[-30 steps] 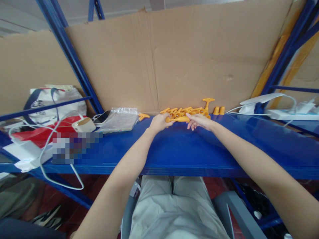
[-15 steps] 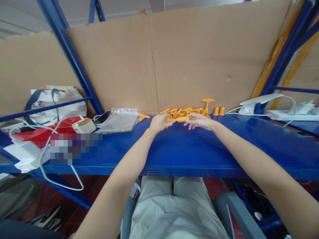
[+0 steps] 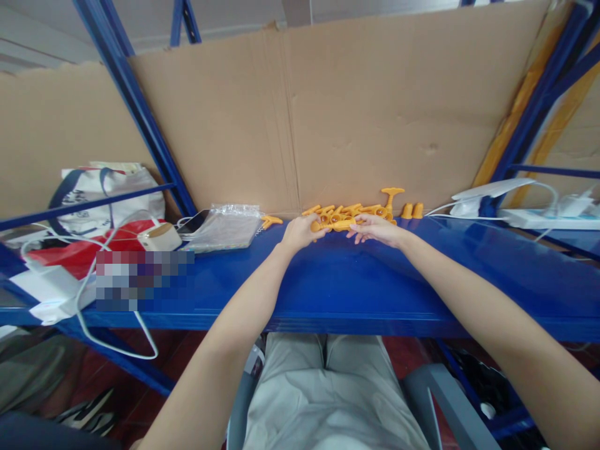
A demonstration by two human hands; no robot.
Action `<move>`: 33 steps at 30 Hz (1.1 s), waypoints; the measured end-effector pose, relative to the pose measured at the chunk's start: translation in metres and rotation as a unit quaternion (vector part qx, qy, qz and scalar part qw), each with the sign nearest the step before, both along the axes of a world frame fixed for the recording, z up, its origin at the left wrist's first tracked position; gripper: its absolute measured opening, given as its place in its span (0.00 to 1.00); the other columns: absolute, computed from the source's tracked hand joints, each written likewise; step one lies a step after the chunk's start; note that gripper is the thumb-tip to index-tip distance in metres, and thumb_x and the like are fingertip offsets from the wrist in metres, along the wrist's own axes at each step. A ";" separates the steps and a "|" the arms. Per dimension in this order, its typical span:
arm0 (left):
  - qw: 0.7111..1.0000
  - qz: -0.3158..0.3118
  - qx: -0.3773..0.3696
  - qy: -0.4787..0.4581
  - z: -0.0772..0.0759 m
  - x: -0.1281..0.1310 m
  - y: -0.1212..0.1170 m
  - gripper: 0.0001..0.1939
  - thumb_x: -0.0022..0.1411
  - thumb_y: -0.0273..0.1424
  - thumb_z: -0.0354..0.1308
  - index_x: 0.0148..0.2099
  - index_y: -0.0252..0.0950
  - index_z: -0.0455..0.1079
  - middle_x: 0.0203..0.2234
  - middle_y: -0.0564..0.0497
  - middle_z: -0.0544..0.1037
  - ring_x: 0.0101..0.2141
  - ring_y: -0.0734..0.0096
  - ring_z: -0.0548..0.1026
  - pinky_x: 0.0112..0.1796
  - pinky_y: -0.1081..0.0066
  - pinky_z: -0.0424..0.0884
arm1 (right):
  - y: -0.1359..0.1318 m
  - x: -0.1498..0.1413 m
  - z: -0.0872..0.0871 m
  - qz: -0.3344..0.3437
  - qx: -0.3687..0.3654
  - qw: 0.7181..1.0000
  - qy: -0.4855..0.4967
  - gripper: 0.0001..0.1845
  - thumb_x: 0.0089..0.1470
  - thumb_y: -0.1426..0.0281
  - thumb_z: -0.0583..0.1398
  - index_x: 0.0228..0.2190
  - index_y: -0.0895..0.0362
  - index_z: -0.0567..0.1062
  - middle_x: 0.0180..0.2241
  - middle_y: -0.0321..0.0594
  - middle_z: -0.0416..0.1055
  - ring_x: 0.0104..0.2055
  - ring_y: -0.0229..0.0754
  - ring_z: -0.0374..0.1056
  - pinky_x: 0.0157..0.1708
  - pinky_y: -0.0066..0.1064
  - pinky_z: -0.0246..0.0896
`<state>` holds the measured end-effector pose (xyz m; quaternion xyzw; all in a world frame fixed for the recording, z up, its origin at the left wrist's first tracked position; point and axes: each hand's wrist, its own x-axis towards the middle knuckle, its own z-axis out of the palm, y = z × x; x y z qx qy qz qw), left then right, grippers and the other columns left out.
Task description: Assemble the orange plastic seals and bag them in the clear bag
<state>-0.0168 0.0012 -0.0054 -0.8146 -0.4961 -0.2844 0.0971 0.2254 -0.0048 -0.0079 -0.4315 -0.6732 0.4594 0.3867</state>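
Observation:
Between my hands is an orange-yellow corkscrew (image 3: 344, 224), held level just above the blue shelf. My left hand (image 3: 300, 232) is closed round its left end, which has a rounded handle. The right end is pinched by the thumb and fingers of my right hand (image 3: 377, 230), its other fingers loosely curled. Right behind both hands lies a row of similar yellow corkscrews (image 3: 355, 208), partly hidden. One corkscrew stands upright with its T-shaped handle (image 3: 392, 190) on top. Two yellow caps (image 3: 413, 211) stand to its right.
Another corkscrew (image 3: 270, 221), its metal spiral bare, lies beside a clear plastic bag (image 3: 225, 228). A phone, white cables, a charger (image 3: 159, 238) and a cloth bag (image 3: 112, 197) are at the left. A cardboard sheet (image 3: 365, 112) backs the shelf; a power strip (image 3: 539, 217) is at the right.
My right hand has shifted slightly rightward along the corkscrew, uncovering more of its middle. My left hand keeps its hold in about the same place.

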 end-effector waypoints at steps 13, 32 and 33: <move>0.974 0.203 -0.031 -0.098 0.000 -0.034 0.014 0.22 0.67 0.29 0.46 0.61 0.36 0.64 0.54 0.37 0.74 0.57 0.53 0.71 0.53 0.60 0.67 | 0.014 0.003 -0.002 -0.084 0.149 0.985 0.024 0.24 0.43 0.62 0.71 0.37 0.51 0.65 0.24 0.30 0.72 0.24 0.39 0.72 0.27 0.30 0.66; 0.932 0.321 -0.171 0.004 -0.019 -0.065 0.036 0.25 0.60 0.25 0.50 0.58 0.43 0.72 0.61 0.38 0.69 0.64 0.45 0.62 0.59 0.35 0.54 | 0.002 0.000 0.001 -0.201 0.312 0.925 -0.086 0.25 0.51 0.53 0.64 0.47 0.52 0.68 0.39 0.44 0.74 0.34 0.46 0.72 0.36 0.38 0.68; 0.937 0.309 -0.161 0.013 -0.018 -0.063 0.035 0.24 0.61 0.25 0.50 0.56 0.42 0.74 0.59 0.38 0.72 0.62 0.45 0.65 0.59 0.36 0.55 | 0.002 -0.001 0.001 -0.205 0.321 0.919 -0.101 0.24 0.52 0.54 0.63 0.47 0.52 0.68 0.39 0.44 0.74 0.34 0.47 0.72 0.37 0.38 0.67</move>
